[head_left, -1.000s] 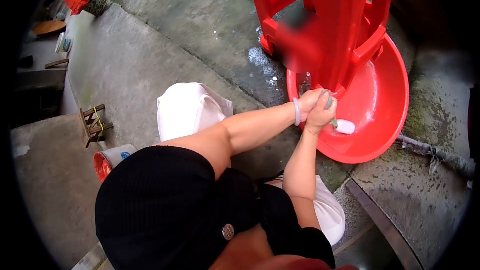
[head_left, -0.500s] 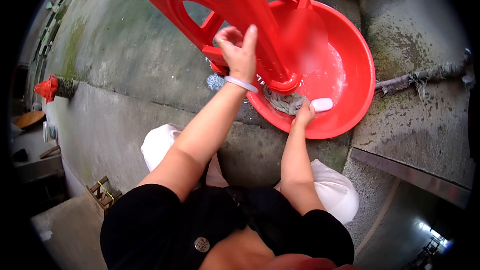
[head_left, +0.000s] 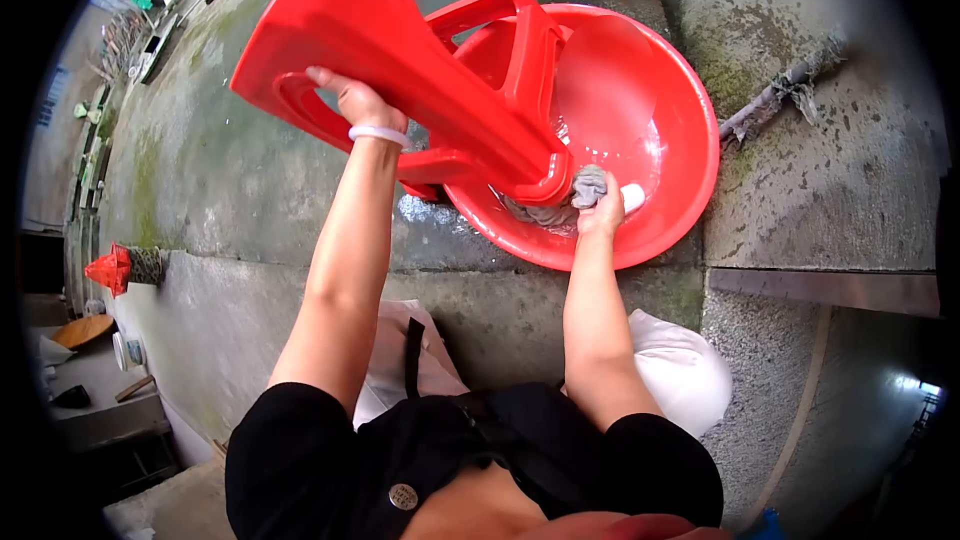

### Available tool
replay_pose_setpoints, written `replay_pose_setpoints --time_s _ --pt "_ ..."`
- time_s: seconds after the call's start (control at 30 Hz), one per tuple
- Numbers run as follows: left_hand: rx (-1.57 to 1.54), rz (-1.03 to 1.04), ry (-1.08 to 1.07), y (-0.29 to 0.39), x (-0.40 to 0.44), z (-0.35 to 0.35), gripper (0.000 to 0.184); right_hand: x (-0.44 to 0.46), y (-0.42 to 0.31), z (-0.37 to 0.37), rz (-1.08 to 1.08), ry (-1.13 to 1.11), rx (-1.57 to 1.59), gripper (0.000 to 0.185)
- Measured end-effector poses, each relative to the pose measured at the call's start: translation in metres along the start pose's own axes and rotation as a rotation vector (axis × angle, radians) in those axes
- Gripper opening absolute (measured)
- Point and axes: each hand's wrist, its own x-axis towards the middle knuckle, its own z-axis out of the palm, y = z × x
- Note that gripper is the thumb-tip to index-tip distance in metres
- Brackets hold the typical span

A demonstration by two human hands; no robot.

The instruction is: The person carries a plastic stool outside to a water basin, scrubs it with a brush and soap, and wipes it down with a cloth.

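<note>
A red plastic stool (head_left: 345, 15) leans tilted, with its lower end inside a round red basin (head_left: 706, 160). My left hand (head_left: 370, 107), with a pale bangle at the wrist, grips the stool at a cutout; some of its fingers are hidden there. Inside the basin, my right hand (head_left: 601, 212) is closed on a bunched grey cloth (head_left: 589, 184), close to the stool's lower edge. More of the wet cloth lies in the water below. A smooth white object (head_left: 632, 197), partly hidden behind my right hand, is in the basin; I cannot tell what it is.
Damp concrete ground (head_left: 250, 200) surrounds the basin. To the right, a pole wrapped in rags (head_left: 775, 103) lies by the rim, with a step edge (head_left: 825, 290) nearer me. A red object (head_left: 110, 269) stands at far left.
The stool has swung left and tipped lower, and my left hand has come from open beside it to gripping it. My right hand has lifted a bunch of cloth up beside the stool.
</note>
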Motion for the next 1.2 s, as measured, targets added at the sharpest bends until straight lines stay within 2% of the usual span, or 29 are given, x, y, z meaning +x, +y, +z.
replay_pose_setpoints --time_s 0.07,0.1,0.13,0.2,0.3,0.33,0.43,0.53,0.57,0.67,0.7,0.8,0.87,0.97,1.0,1.07,1.13,1.2 --pt "-0.035 0.043 0.015 0.010 -0.005 -0.007 0.082 0.013 0.003 -0.022 0.096 -0.042 0.021 0.017" --pt "-0.008 0.128 0.016 0.015 0.003 -0.014 0.079 0.006 -0.001 -0.020 0.150 -0.061 0.027 0.017" --pt "-0.029 0.023 -0.054 0.033 0.012 -0.026 0.076 0.000 0.001 -0.015 0.082 0.061 0.060 0.018" --pt "-0.011 0.057 -0.077 0.043 0.050 -0.039 0.073 -0.012 -0.006 -0.005 0.118 0.056 0.097 0.018" --pt "0.023 0.050 -0.162 0.069 0.082 -0.029 0.064 -0.002 -0.005 -0.006 0.169 -0.165 0.086 0.018" --pt "0.045 0.034 -0.172 0.079 0.085 -0.024 0.062 -0.004 -0.007 0.001 0.125 -0.041 0.092 0.018" --pt "0.077 -0.048 -0.228 0.104 0.097 -0.006 0.056 0.004 -0.016 -0.003 0.049 -0.058 0.097 0.016" --pt "0.174 -0.083 -0.289 0.126 0.070 0.005 0.055 0.010 -0.009 -0.011 -0.082 0.024 -0.012 0.012" --pt "0.148 -0.119 -0.330 0.127 0.077 -0.006 0.052 0.012 -0.002 -0.007 -0.106 0.003 -0.002 0.012" --pt "0.259 0.095 -0.421 0.109 0.087 -0.044 0.050 0.005 0.008 0.013 -0.111 -0.098 -0.091 0.014" --pt "0.237 0.097 -0.338 0.100 0.081 -0.061 0.050 0.006 0.012 0.017 -0.085 -0.097 -0.123 0.016" --pt "0.321 0.029 -0.329 0.077 0.085 -0.132 0.045 0.015 0.025 0.024 -0.056 -0.115 -0.211 0.020" --pt "0.289 -0.009 -0.420 0.061 0.093 -0.175 0.046 0.022 0.038 0.027 -0.066 -0.145 -0.261 0.022" --pt "0.263 -0.221 -0.294 0.052 0.087 -0.216 0.054 0.023 0.048 0.041 -0.052 -0.249 -0.335 0.026" --pt "0.174 -0.294 -0.371 0.047 0.095 -0.240 0.051 0.029 0.058 0.044 -0.071 -0.294 -0.370 0.029" --pt "-0.010 -0.438 -0.525 0.040 0.117 -0.287 0.046 0.029 0.074 0.058 -0.200 -0.357 -0.522 0.029" --pt "-0.038 -0.472 -0.599 0.034 0.126 -0.305 0.045 0.031 0.094 0.070 -0.398 -0.432 -0.801 0.035" --pt "-0.012 -0.493 -0.693 0.034 0.129 -0.323 0.045 0.033 0.120 0.069 -0.604 -0.434 -1.304 0.041"
